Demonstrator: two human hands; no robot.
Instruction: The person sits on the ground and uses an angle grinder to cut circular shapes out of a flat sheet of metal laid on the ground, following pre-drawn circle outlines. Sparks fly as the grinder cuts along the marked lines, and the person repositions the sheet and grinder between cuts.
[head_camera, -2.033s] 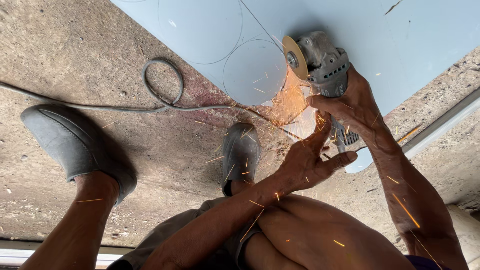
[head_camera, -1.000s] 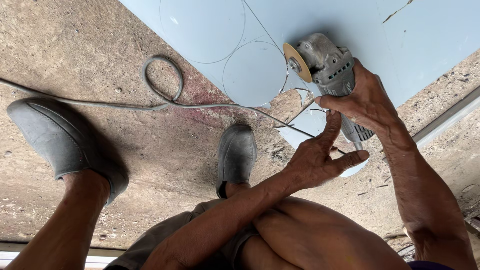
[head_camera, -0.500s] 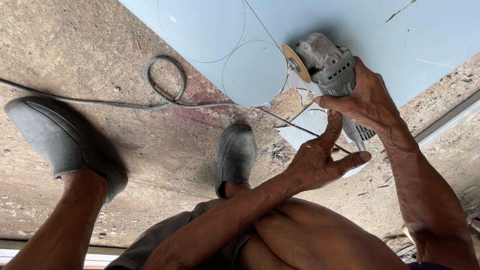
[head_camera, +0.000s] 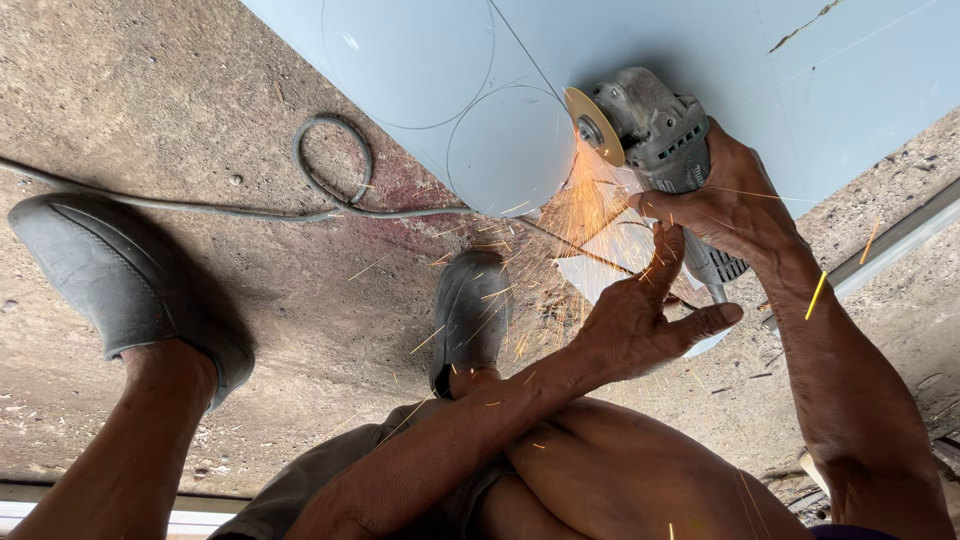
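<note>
A grey shoe (head_camera: 120, 280) is planted on the concrete floor (head_camera: 150, 90); a looped cable (head_camera: 330, 190) lies beside it. A pale blue sheet (head_camera: 620, 40) is being cut amid sparks by an angle grinder (head_camera: 650, 135). The left hand (head_camera: 640, 320), half open, seemingly touches its rear; the right hand (head_camera: 735, 205) is clasped round its body.

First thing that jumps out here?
The spray of orange sparks at center, thrown from the angle grinder whose disc bites the pale blue sheet scribed with circles. The right hand grips the grinder; the left hand rests just below it, above a grey shoe.
</note>
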